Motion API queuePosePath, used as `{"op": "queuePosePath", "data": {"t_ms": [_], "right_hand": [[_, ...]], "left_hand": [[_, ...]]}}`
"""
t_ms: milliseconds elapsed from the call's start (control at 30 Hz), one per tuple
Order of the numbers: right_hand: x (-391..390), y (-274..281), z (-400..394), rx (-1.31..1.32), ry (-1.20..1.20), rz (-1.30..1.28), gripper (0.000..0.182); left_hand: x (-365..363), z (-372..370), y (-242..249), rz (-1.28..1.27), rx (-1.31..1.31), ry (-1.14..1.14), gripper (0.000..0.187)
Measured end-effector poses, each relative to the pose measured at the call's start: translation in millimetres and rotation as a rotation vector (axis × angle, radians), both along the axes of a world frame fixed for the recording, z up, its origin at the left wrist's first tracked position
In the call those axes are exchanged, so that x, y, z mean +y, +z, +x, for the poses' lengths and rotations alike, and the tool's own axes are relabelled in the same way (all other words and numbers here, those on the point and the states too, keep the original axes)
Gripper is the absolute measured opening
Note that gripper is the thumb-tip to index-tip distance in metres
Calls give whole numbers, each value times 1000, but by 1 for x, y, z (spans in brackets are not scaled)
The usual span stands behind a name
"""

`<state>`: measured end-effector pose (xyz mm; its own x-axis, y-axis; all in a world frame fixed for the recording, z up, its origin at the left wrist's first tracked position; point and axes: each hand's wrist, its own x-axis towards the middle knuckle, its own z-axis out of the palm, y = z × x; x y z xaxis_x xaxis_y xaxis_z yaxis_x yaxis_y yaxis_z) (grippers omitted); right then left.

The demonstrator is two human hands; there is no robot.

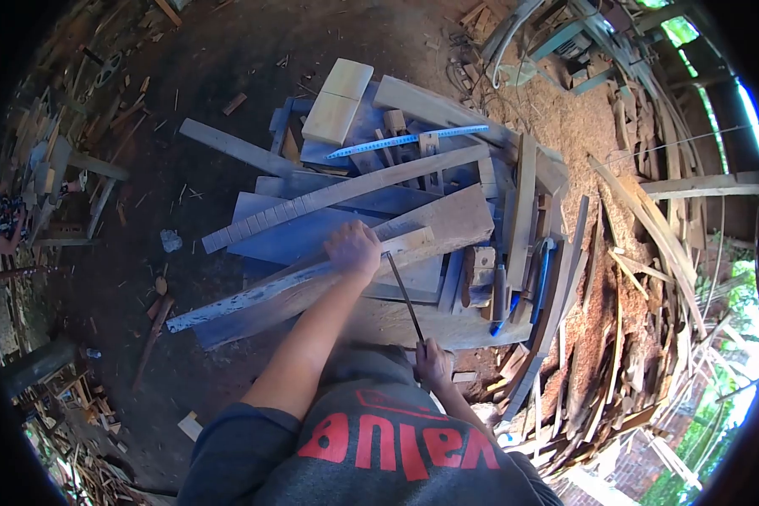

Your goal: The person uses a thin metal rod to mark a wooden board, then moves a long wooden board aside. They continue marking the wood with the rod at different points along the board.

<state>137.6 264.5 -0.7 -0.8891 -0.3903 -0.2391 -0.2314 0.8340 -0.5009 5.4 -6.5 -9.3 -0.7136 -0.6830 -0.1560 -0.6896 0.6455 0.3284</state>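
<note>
My left hand is closed over a long wooden strip with a whitish, worn face, pressing it onto a wide plank. The strip's bare end sticks out to the right of the hand. In my right hand, low and close to my body, is a long thin dark tool, seen edge-on; its exact kind cannot be made out. The tool's far tip touches or lies just over the strip's near edge, right beside my left hand. The fingers of my right hand are wrapped around its near end.
Beyond my hands lie a notched wooden strip, a blue measuring tape and a pale block. To the right are a wooden hand plane and a blue-handled tool. Sawdust and scrap wood cover the right side.
</note>
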Motion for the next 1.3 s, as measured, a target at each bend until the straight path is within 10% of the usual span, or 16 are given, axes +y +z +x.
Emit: {"op": "queuePosePath", "data": {"t_ms": [533, 1300], "right_hand": [[-56, 22, -79, 136, -120, -87, 24], [-79, 1, -103, 138, -67, 7, 17]], "left_hand": [[7, 25, 15, 96, 464, -639, 42], [12, 7, 3, 180, 479, -590, 35]]}}
